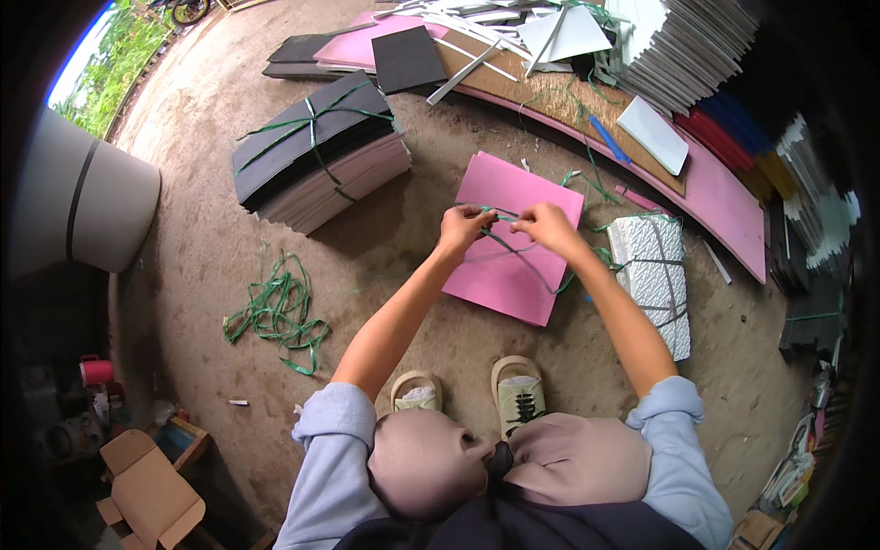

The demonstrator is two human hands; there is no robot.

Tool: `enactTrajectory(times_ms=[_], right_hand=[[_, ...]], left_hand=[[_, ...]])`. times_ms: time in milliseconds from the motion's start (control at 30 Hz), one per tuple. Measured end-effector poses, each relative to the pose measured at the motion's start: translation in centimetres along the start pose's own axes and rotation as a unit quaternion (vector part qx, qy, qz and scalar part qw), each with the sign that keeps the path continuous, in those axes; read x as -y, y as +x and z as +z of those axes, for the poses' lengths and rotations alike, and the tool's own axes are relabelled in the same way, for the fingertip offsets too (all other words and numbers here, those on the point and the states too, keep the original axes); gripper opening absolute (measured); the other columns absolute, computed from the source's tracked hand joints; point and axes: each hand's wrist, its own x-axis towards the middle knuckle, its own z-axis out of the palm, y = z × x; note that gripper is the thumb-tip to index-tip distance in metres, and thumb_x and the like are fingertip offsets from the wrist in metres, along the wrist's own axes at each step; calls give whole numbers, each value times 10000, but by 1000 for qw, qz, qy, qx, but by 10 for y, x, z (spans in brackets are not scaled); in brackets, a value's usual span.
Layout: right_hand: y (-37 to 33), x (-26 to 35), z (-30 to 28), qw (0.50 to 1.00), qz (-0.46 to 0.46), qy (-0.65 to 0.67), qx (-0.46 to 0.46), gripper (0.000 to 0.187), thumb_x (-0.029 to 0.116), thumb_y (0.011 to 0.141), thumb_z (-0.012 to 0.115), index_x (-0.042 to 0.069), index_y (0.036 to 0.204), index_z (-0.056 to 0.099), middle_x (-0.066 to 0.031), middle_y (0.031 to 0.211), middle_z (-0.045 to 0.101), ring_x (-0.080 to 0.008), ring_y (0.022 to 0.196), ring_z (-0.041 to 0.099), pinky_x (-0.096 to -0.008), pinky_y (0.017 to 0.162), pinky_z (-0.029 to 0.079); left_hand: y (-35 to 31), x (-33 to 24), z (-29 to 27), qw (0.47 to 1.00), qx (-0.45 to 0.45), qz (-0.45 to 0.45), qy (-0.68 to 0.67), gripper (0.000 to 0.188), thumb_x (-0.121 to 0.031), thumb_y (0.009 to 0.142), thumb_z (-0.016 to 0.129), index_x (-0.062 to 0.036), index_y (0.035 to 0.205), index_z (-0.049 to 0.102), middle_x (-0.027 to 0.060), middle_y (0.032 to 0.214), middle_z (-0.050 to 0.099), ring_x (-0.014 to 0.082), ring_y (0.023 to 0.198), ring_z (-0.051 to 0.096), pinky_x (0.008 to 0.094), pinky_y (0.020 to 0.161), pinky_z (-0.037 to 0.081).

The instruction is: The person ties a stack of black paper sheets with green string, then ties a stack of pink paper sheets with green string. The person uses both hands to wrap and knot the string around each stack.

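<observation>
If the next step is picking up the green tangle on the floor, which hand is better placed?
The left hand, probably: the green tangle lies leftward and nearer to it than to the right hand. Both hands are busy with green strap.

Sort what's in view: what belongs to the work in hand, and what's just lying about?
In the work:
- left hand and right hand
- green strap between them
- pink sheets beneath

Lying about:
- tangled green straps, perhaps spare
- tied black-topped stack
- tied white bundle
- open cardboard box
</observation>
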Motion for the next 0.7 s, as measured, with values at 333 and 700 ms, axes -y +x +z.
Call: enactTrajectory(times_ms=[333,700], right_hand=[[-70,-12,-255,977,144,-52,-150,342,348,773,613,8,802,616,-20,638,556,-78,526,493,-242,443,382],[-20,3,-34,950,-158,-235,-133,515,354,707,660,24,1074,515,-172,1096,507,-270,1076,460,-402,910,357]], left_hand=[[6,-18,1,992,-21,-48,-112,195,-238,871,500,-44,869,490,-46,617,378,35,443,313,189,369,243],[-10,-11,13,995,-80,-9,-61,180,-256,866,501,-82,821,525,-71,551,333,26,430,282,186,369,214]])
